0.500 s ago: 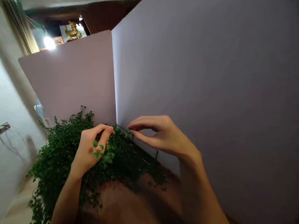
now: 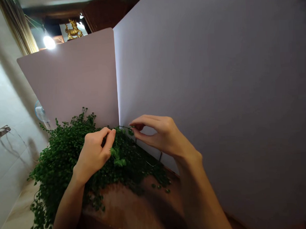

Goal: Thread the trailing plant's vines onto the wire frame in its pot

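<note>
A bushy heap of green trailing vines (image 2: 65, 148) with small round leaves lies on the brown tabletop (image 2: 126, 203). Over its right part, my left hand (image 2: 97, 150) is closed in a pinch, and a leafy sprig (image 2: 117, 158) of lighter green hangs below its fingertips. To the right, my right hand (image 2: 159, 132) pinches a thin vine stem (image 2: 125, 127) between thumb and forefinger. That stem stretches across the gap towards my left fingertips, where its end is hard to make out.
Behind the vines stand two joined pale panels, a left one (image 2: 70, 81) and a tall right one (image 2: 204, 85). A lit bulb (image 2: 49, 42) and a golden horse figurine (image 2: 73, 29) show above. At left are a wall socket (image 2: 3, 131) and a fan (image 2: 41, 112).
My right hand has moved slightly left and up, and its fingertips have come closer together on the stem. The light green sprig now hangs right of my left wrist instead of across the hand.
</note>
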Demonstrator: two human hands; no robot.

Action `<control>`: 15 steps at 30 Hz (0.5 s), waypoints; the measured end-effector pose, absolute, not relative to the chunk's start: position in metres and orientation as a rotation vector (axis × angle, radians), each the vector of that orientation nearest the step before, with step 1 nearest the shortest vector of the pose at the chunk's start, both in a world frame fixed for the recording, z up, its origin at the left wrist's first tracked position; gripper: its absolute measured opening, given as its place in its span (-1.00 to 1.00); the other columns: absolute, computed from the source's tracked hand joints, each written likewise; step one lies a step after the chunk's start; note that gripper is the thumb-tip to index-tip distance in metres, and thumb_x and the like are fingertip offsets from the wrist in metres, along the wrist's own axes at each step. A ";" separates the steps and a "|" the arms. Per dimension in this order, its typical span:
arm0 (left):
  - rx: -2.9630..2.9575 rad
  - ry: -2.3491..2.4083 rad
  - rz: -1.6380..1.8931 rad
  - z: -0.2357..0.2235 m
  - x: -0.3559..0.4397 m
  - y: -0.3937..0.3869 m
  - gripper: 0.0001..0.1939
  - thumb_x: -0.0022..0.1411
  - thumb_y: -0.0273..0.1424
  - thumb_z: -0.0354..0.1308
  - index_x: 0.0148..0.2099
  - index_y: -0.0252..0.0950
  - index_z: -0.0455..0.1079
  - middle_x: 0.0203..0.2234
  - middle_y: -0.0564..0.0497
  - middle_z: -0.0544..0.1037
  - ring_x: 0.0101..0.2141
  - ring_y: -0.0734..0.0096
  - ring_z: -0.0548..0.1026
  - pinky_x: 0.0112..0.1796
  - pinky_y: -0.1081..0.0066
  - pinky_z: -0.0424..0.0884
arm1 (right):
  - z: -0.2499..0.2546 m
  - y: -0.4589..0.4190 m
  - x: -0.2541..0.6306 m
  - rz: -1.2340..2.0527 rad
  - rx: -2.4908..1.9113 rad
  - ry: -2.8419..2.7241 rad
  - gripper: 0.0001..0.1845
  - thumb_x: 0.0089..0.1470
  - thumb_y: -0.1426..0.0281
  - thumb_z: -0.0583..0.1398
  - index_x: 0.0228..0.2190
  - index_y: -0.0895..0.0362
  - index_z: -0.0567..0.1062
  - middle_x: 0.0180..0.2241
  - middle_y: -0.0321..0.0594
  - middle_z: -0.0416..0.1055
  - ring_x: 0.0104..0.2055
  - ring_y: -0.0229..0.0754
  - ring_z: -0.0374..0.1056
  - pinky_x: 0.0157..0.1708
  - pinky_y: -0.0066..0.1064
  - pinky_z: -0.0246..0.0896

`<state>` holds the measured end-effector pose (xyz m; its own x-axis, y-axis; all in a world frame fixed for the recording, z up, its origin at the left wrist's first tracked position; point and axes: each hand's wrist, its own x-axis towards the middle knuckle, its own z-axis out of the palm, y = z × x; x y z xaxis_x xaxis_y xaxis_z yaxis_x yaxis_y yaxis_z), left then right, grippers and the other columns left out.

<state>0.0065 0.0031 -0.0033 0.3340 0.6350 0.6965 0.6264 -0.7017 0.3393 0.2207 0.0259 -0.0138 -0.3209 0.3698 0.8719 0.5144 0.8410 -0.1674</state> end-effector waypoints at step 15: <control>2.602 1.268 1.218 -0.003 0.004 -0.001 -0.64 0.42 -0.33 -0.01 -0.46 -0.30 0.18 -0.64 0.18 0.17 -0.58 0.59 0.13 -0.45 0.45 0.07 | -0.016 0.027 0.222 -0.335 -0.750 -1.928 -0.85 0.11 0.56 0.17 -0.32 0.18 0.55 -0.36 -0.18 0.54 -0.41 -0.22 0.44 -0.33 -0.36 0.35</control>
<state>0.0043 -0.0014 -0.0029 0.3732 0.6694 0.6423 0.6685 -0.6741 0.3141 0.2218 0.0271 -0.0160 -0.3092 0.3556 0.8820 0.6324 0.7696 -0.0886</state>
